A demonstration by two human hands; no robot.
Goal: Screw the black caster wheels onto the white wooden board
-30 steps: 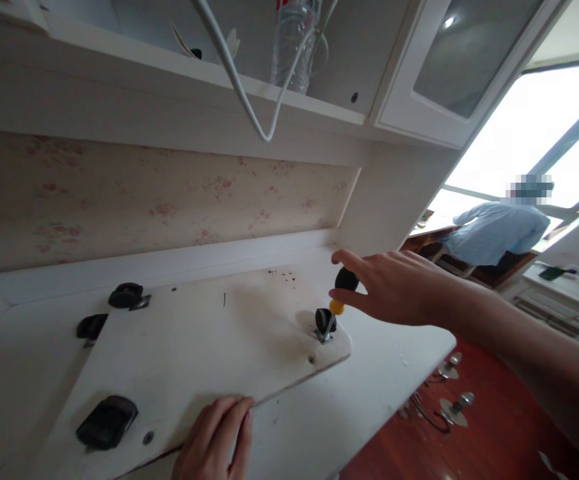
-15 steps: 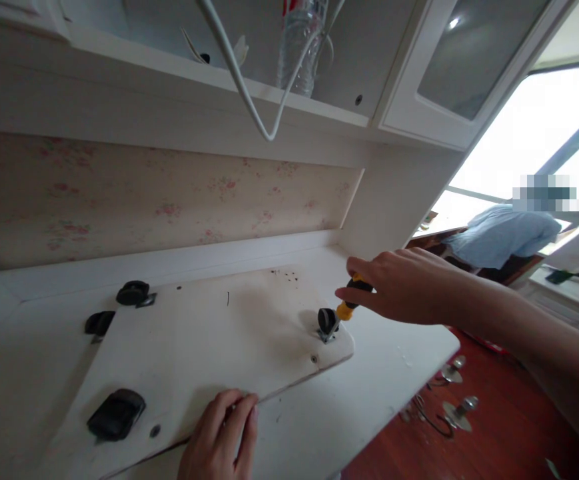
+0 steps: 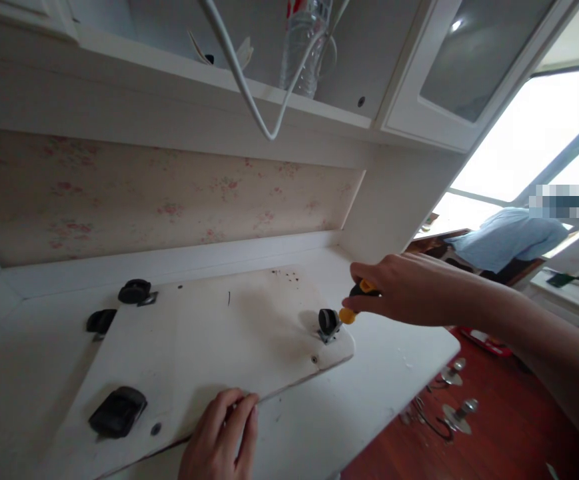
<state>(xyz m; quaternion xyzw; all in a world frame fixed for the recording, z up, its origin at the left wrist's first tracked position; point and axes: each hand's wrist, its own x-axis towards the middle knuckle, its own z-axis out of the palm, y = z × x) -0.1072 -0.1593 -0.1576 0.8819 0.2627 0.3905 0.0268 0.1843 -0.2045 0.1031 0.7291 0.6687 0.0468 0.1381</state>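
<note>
A white board [image 3: 209, 347] lies flat on a white desk [image 3: 369, 387] with small black caster wheels on it. My right hand [image 3: 402, 287] is closed around a black and yellow screwdriver [image 3: 356, 303] whose tip points down-left at the caster [image 3: 327, 323] near the board's right corner. My left hand [image 3: 222, 437] presses its fingers on the board's near edge. Another caster [image 3: 117, 411] sits at the board's near left corner, and two more [image 3: 134, 292] lie at the far left.
A shelf overhead holds a clear plastic bottle [image 3: 309, 47], and a white cable [image 3: 249, 100] hangs from it. A person in a light blue shirt [image 3: 509, 240] sits at the right by a bright window. Metal fittings [image 3: 456, 410] lie on the red wooden floor.
My right hand has closed on the screwdriver handle and tilted it from near upright to slanted toward the right. My left hand stays on the board's edge.
</note>
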